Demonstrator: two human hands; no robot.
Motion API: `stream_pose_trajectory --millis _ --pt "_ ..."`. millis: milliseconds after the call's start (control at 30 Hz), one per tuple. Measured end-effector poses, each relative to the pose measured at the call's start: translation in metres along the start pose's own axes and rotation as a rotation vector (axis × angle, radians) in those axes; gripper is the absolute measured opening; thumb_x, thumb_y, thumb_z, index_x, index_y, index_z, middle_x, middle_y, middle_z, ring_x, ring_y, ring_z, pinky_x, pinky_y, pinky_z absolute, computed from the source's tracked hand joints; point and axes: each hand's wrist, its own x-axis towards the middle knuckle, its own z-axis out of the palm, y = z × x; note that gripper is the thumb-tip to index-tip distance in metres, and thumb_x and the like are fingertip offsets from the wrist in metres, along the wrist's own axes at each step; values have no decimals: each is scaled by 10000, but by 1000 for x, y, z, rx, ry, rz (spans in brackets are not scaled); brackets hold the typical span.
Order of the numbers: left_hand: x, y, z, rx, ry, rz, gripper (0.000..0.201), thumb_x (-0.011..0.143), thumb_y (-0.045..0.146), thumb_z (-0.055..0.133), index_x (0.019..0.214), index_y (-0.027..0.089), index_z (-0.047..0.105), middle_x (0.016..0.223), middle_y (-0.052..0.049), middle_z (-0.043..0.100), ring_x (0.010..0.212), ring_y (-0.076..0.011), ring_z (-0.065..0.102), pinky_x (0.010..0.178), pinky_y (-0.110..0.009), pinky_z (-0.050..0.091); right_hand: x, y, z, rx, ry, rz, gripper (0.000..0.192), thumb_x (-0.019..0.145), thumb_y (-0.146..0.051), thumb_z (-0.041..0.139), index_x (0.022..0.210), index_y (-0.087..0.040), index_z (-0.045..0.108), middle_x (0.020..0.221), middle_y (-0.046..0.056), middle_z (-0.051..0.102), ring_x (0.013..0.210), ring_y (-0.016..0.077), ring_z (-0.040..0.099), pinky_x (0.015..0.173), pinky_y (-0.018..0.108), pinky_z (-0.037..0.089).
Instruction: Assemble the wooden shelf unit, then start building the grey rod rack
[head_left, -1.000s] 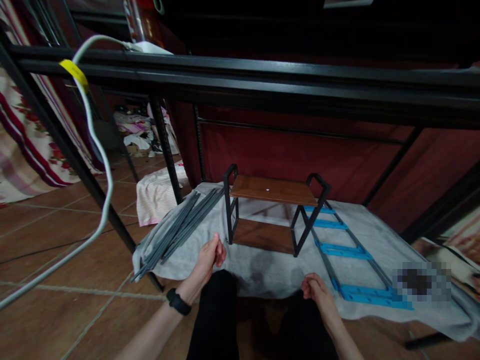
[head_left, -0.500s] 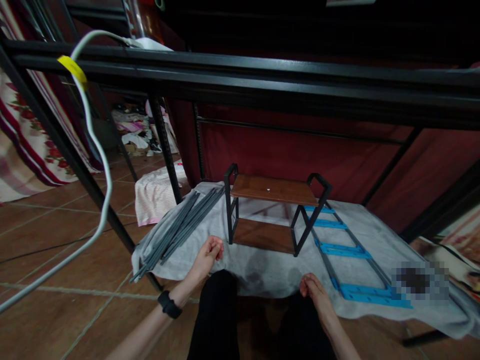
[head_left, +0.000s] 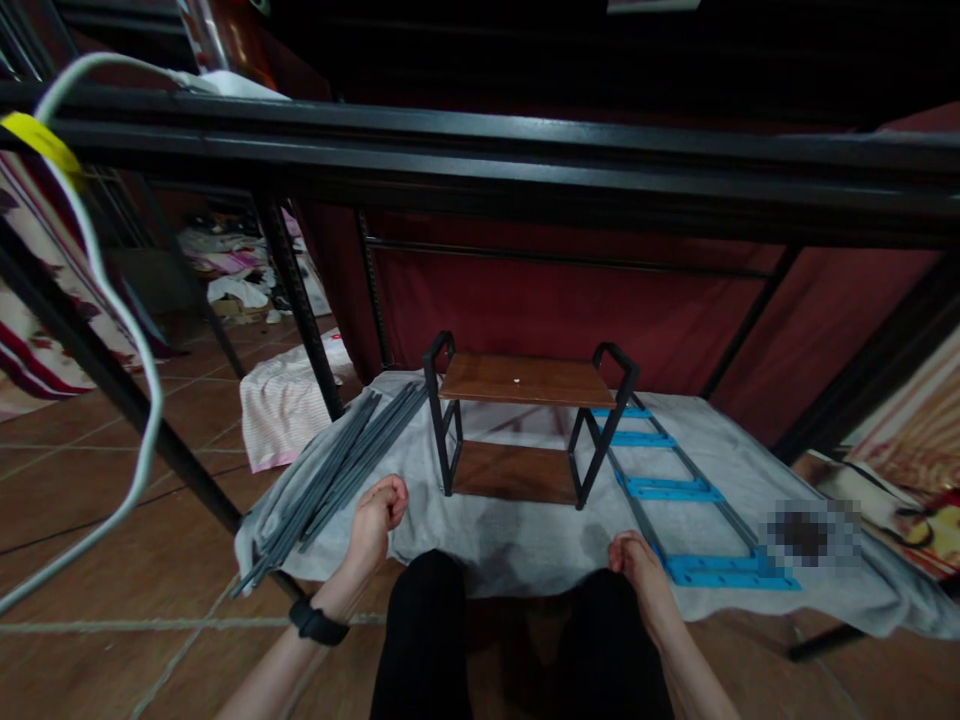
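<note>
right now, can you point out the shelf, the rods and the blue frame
shelf [head_left: 551, 379]: head view, on its upper brown board
rods [head_left: 334, 472]: head view, about midway along the grey bundle
blue frame [head_left: 671, 489]: head view, on a blue crossbar

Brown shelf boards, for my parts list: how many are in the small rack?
2: the upper board and the lower board directly beneath it, both within the black frame.

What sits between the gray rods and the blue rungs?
In the head view, a brown shelf stands on the gray cloth between the gray rods and the blue rungs.
</note>
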Motion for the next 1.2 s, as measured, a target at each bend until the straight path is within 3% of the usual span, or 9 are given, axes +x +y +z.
stream_pose_trajectory --millis 200,267,367,500,667,967,1200 --pt "1 -2 13 85 56 27 256 760 398 598 882 177 559 490 99 339 420 -64 228 414 -175 144 8 -14 -4 113 48 60 191 693 -404 633 737 -222 603 625 -17 598 536 139 489 551 281 381" --pt "-5 -9 24 135 16 4 309 745 436 654 884 179 554 503 101 356 428 -60 268 421 -171 172 2 -21 3 151 24 83 242 689 -428 691 786 -215 627 664 -16 613 560 130 502 569 272 390" --pt "-24 -28 47 156 -154 -80 365 734 501 689 827 183 537 527 98 383 425 -54 292 422 -182 191 -17 -27 27 205 -76 154 297 700 -465 750 810 -212 643 710 -16 610 612 124 525 611 264 405" --pt "-57 -55 80 177 -453 -179 387 735 517 721 802 174 554 544 85 425 436 -53 337 438 -194 224 -56 -25 69 263 -317 257 335 743 -512 757 774 -197 646 699 -15 576 640 119 530 644 265 413" --pt "-80 -73 95 150 -646 -306 406 708 507 760 742 161 550 572 61 483 454 -53 392 462 -203 258 -86 -18 93 327 -491 302 335 772 -494 759 771 -182 639 702 -12 571 648 108 522 643 254 400" --pt "-83 -72 89 105 -724 -442 366 698 430 788 784 146 574 611 37 551 494 -63 448 498 -207 259 -90 -14 93 409 -489 364 321 735 -448 797 727 -178 622 666 -17 561 619 105 519 636 253 405" --pt "-90 -78 94 2 -643 -502 368 728 446 774 788 151 562 621 4 596 528 -80 480 515 -214 285 -92 -10 101 394 -348 294 348 705 -489 807 727 -180 651 636 -11 573 618 121 531 631 263 429"
